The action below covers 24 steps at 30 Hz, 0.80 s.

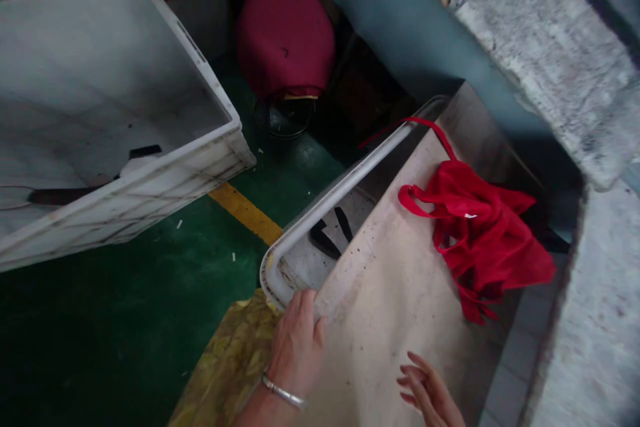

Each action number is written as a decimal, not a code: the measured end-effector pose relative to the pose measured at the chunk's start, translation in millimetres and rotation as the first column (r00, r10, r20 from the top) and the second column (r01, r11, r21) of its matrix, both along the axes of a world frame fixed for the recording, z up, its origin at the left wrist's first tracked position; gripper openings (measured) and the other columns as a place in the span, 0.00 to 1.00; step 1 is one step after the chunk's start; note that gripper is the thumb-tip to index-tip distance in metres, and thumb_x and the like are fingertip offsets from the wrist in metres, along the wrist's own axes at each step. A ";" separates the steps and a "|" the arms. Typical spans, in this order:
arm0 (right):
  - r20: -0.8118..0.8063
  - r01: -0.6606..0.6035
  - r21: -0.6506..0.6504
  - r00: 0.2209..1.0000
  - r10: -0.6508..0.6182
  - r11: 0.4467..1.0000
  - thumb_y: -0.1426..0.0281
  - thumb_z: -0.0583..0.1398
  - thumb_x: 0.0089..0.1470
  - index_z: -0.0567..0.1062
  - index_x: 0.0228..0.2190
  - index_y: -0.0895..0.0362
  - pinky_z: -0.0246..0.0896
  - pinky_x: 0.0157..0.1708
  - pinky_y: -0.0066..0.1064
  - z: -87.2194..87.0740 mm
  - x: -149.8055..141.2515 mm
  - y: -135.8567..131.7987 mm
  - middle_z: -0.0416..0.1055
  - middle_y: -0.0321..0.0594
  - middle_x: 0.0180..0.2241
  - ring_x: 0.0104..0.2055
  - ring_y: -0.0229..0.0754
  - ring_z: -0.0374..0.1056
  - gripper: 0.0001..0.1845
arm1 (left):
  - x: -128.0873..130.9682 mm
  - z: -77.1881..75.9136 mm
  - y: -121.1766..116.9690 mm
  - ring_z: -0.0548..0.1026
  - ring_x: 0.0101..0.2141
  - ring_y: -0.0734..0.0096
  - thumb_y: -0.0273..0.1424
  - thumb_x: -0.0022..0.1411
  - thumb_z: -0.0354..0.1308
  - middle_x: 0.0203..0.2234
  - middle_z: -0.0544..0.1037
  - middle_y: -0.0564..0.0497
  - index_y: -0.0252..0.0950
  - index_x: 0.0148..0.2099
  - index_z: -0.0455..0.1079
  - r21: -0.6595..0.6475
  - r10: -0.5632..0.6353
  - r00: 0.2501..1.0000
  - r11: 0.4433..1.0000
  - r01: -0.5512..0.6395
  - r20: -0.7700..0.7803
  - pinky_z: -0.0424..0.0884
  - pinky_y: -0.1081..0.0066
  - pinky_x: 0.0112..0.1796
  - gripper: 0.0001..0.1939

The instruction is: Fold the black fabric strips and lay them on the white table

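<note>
A beige, worn panel slopes across the lower middle. My left hand, with a silver bracelet at the wrist, grips its left edge; the fingers go over the edge and the thumb lies on top. My right hand hovers over the panel's lower right, fingers stretched and slightly apart, holding nothing. Farther up the panel a crumpled red cloth with straps lies near the right side. Beside the left hand is the rim of a white tub, partly covered by the panel, with black pieces inside.
A large white crate at the left holds dark items. A stool with a dark red cover stands behind. Yellow patterned material is near my left forearm. Grey speckled slabs border the right. The floor is green with a yellow line.
</note>
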State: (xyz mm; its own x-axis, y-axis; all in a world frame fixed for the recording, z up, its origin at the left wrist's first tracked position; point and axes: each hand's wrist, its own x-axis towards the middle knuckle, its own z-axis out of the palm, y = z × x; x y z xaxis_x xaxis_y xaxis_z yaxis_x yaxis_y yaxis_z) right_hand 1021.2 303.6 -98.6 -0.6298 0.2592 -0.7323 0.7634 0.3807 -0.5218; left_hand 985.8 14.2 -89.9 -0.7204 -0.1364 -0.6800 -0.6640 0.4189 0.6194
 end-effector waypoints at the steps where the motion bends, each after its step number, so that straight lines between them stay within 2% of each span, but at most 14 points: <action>1: -0.007 -0.012 -0.015 1.000 0.012 1.000 0.48 0.63 0.42 0.69 0.45 0.56 0.71 0.35 0.36 1.3 -2.7 -5.2 0.73 0.43 0.36 0.37 0.50 0.72 0.33 | -0.2 2.2 1.0 0.69 0.46 0.61 0.24 0.60 0.47 0.42 0.70 0.45 0.35 0.48 0.63 -0.004 -0.011 1.000 1.000 0.011 0.000 0.64 0.64 0.47 0.13; 5: -0.091 -0.045 -0.079 0.995 0.038 0.996 0.49 0.58 0.50 0.69 0.45 0.56 0.69 0.34 0.34 3.7 7.8 -29.6 0.71 0.43 0.36 0.35 0.46 0.71 0.28 | 0.0 2.7 0.6 0.70 0.47 0.60 0.27 0.61 0.45 0.43 0.71 0.43 0.35 0.46 0.64 -0.016 -0.013 1.000 1.000 0.013 -0.008 0.65 0.62 0.48 0.12; 7: -0.154 -0.061 -0.049 0.987 0.053 0.997 0.51 0.56 0.53 0.66 0.48 0.55 0.69 0.35 0.34 2.8 5.9 -33.2 0.70 0.45 0.40 0.37 0.45 0.71 0.27 | 2.2 -2.8 -1.3 0.71 0.47 0.61 0.28 0.61 0.44 0.43 0.72 0.43 0.36 0.45 0.64 0.006 -0.012 1.000 1.000 0.012 -0.028 0.66 0.63 0.48 0.12; 9: -0.229 -0.103 0.066 0.967 0.115 0.992 0.51 0.57 0.53 0.61 0.54 0.53 0.68 0.39 0.37 1.0 -15.8 -25.3 0.65 0.48 0.50 0.42 0.46 0.69 0.31 | 6.5 -11.1 -2.8 0.71 0.47 0.63 0.30 0.62 0.43 0.44 0.73 0.44 0.37 0.46 0.64 0.030 -0.009 0.999 0.999 0.011 -0.050 0.66 0.64 0.48 0.13; 11: -0.323 -0.155 0.277 0.914 0.244 0.948 0.50 0.57 0.51 0.55 0.58 0.52 0.66 0.45 0.41 0.2 -58.0 -8.1 0.56 0.49 0.57 0.48 0.49 0.66 0.37 | 12.7 -20.7 -2.8 0.72 0.48 0.63 0.32 0.62 0.41 0.46 0.74 0.44 0.37 0.47 0.64 0.014 -0.001 0.999 1.000 0.002 -0.051 0.67 0.65 0.49 0.15; 12: -0.365 -0.175 0.406 0.869 0.334 0.897 0.49 0.57 0.51 0.54 0.59 0.52 0.64 0.47 0.44 0.6 -84.4 1.7 0.54 0.49 0.59 0.51 0.51 0.64 0.39 | 16.0 -25.4 -2.4 0.72 0.48 0.63 0.33 0.62 0.41 0.47 0.74 0.43 0.37 0.48 0.64 -0.005 -0.002 0.999 1.000 0.002 -0.049 0.67 0.65 0.49 0.16; 14: -0.381 -0.204 0.651 0.745 0.548 0.731 0.46 0.56 0.50 0.51 0.61 0.55 0.53 0.56 0.50 1.9 -140.6 18.2 0.52 0.51 0.60 0.59 0.56 0.54 0.45 | 22.7 -33.3 -1.5 0.72 0.50 0.63 0.34 0.61 0.42 0.49 0.73 0.42 0.36 0.50 0.64 -0.044 -0.007 0.998 0.999 0.005 -0.064 0.67 0.65 0.49 0.18; 15: -0.356 -0.184 0.739 0.710 0.608 0.648 0.45 0.55 0.50 0.48 0.62 0.55 0.51 0.57 0.51 2.2 -167.4 22.9 0.48 0.53 0.61 0.62 0.58 0.47 0.47 | 25.5 -36.3 -1.4 0.72 0.50 0.62 0.34 0.61 0.43 0.49 0.74 0.42 0.36 0.50 0.64 -0.050 -0.016 0.996 0.999 0.012 -0.086 0.68 0.66 0.49 0.18; 17: -0.215 -0.189 0.860 0.708 0.672 0.474 0.43 0.56 0.47 0.45 0.63 0.52 0.51 0.55 0.56 1.1 -213.3 24.0 0.39 0.55 0.64 0.63 0.64 0.43 0.50 | 29.4 -41.1 -2.3 0.73 0.48 0.63 0.34 0.60 0.44 0.48 0.75 0.43 0.36 0.50 0.66 -0.035 -0.038 0.990 0.999 0.033 -0.138 0.69 0.67 0.47 0.18; 19: -0.058 -0.241 0.912 0.725 0.686 0.333 0.43 0.57 0.45 0.41 0.64 0.48 0.53 0.50 0.60 -2.4 -245.6 17.5 0.39 0.57 0.63 0.61 0.70 0.48 0.52 | 30.7 -45.0 -4.4 0.75 0.46 0.64 0.35 0.59 0.45 0.45 0.77 0.44 0.37 0.48 0.68 -0.011 -0.045 0.983 0.999 0.043 -0.180 0.71 0.69 0.44 0.18; 21: 0.055 -0.315 0.909 0.739 0.671 0.272 0.43 0.56 0.46 0.40 0.64 0.47 0.58 0.44 0.59 -7.5 -265.8 10.7 0.48 0.59 0.58 0.56 0.70 0.56 0.52 | 30.1 -47.5 -5.9 0.76 0.45 0.62 0.36 0.57 0.48 0.43 0.78 0.44 0.37 0.47 0.69 -0.009 -0.031 0.979 1.000 0.030 -0.203 0.72 0.69 0.43 0.18; 24: 0.129 -0.373 0.890 0.756 0.641 0.262 0.43 0.51 0.51 0.49 0.62 0.51 0.62 0.38 0.49 -15.0 -284.4 11.9 0.57 0.57 0.50 0.49 0.64 0.63 0.44 | 28.9 -43.5 -3.4 0.75 0.46 0.59 0.38 0.56 0.51 0.45 0.77 0.42 0.36 0.48 0.70 -0.011 0.016 0.975 1.000 -0.019 -0.222 0.71 0.68 0.44 0.19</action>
